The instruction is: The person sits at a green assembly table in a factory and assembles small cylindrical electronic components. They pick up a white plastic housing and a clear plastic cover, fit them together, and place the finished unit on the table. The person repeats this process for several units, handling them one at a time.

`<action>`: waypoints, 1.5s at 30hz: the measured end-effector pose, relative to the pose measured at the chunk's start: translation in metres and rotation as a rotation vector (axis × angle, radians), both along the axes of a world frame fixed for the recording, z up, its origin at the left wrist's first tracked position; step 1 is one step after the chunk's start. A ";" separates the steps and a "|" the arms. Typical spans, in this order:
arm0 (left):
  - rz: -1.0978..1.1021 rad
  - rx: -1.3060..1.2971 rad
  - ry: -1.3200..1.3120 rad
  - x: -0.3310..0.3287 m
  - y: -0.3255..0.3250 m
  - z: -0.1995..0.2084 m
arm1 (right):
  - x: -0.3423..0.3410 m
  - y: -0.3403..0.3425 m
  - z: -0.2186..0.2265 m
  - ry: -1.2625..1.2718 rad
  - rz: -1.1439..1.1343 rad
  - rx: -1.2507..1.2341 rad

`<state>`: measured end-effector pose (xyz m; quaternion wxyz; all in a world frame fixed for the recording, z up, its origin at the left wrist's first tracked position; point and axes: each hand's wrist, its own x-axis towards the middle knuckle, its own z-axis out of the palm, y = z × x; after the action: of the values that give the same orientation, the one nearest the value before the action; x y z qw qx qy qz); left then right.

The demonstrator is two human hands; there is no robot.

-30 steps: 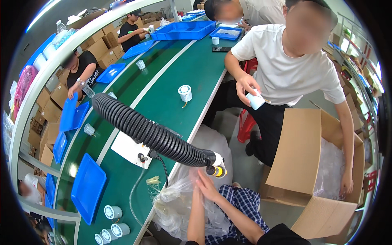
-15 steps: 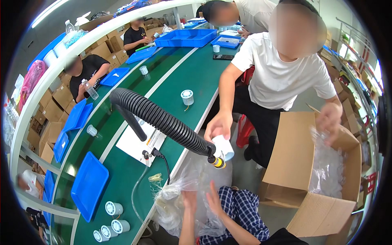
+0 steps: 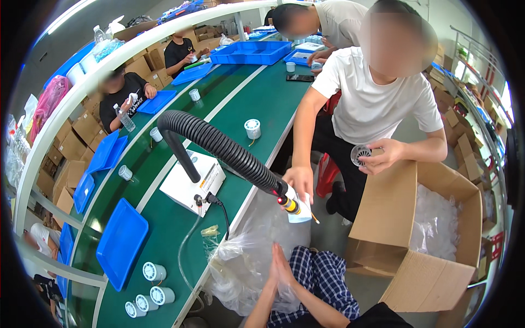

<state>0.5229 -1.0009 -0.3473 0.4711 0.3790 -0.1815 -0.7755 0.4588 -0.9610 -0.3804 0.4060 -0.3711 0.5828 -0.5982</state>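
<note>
My left hand (image 3: 273, 267) and my right hand (image 3: 284, 270) are pressed palm to palm above my lap, fingers stretched straight and nothing visible between them. Beside them, a clear plastic bag (image 3: 235, 279) hangs from the table edge. Above, a yellow-and-black nozzle (image 3: 289, 204) ends a black corrugated hose (image 3: 219, 147) that arches over from a white machine box (image 3: 191, 183). A co-worker across from me holds a white cylindrical part (image 3: 301, 214) with a short wire near the nozzle. Their other hand grips a clear slotted plastic cap (image 3: 361, 155).
Several white cylinders (image 3: 154, 271) stand on the green table (image 3: 240, 104), near a blue tray (image 3: 122, 243). An open cardboard box (image 3: 383, 202) holding clear plastic pieces (image 3: 436, 218) stands at the right. More people sit along the far side. A white frame rail (image 3: 95, 76) curves overhead at the left.
My hands have come together from being apart. The co-worker has lifted a clear cap out of the box and lowered the white cylinder by the nozzle. Another white cylinder now shows behind the hose.
</note>
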 end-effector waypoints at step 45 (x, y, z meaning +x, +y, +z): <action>-0.135 -1.836 -1.325 -0.059 -0.071 0.181 | -0.102 0.188 0.110 0.306 -0.170 0.106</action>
<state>0.4641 -1.0718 -0.1659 0.3394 0.2155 -0.9154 -0.0196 0.3570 -0.7728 -0.2702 0.2796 -0.3853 0.6979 -0.5351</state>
